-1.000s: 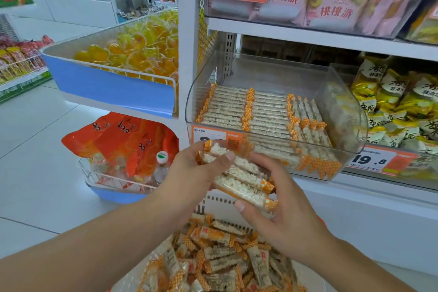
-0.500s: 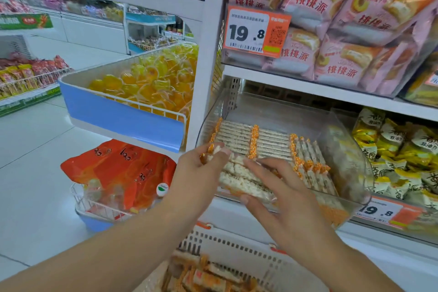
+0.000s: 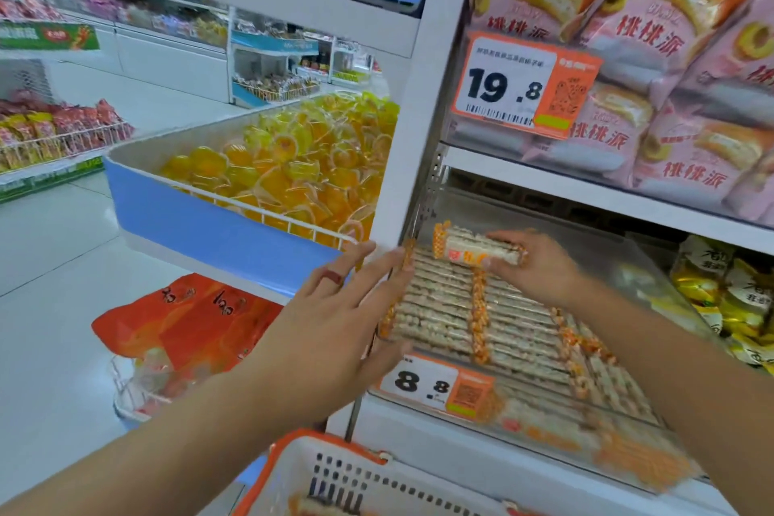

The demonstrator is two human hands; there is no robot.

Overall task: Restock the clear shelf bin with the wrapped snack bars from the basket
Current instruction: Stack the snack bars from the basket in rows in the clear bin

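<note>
The clear shelf bin [image 3: 653, 264] holds rows of wrapped snack bars [image 3: 515, 314] with orange ends. My right hand [image 3: 532, 268] is inside the bin near its back, gripping a small stack of snack bars [image 3: 473, 248] above the laid rows. My left hand [image 3: 339, 318] has straight fingers and rests against the bin's left wall, holding nothing; a red ring sits on one finger. The white basket [image 3: 356, 473] with an orange rim shows at the bottom edge; a few bars are barely visible inside.
A white shelf post [image 3: 414, 130] stands left of the bin. Left of it, a blue-fronted tray [image 3: 209, 222] holds yellow jelly cups. Pink cake bags [image 3: 653, 54] fill the shelf above, yellow packets [image 3: 728, 297] sit right of the bin, and orange bags [image 3: 188, 318] lie lower left.
My right hand carried the bars from the bin's front up and back into the bin. My left hand let go of them and opened against the bin's left side. The view tilted upward.
</note>
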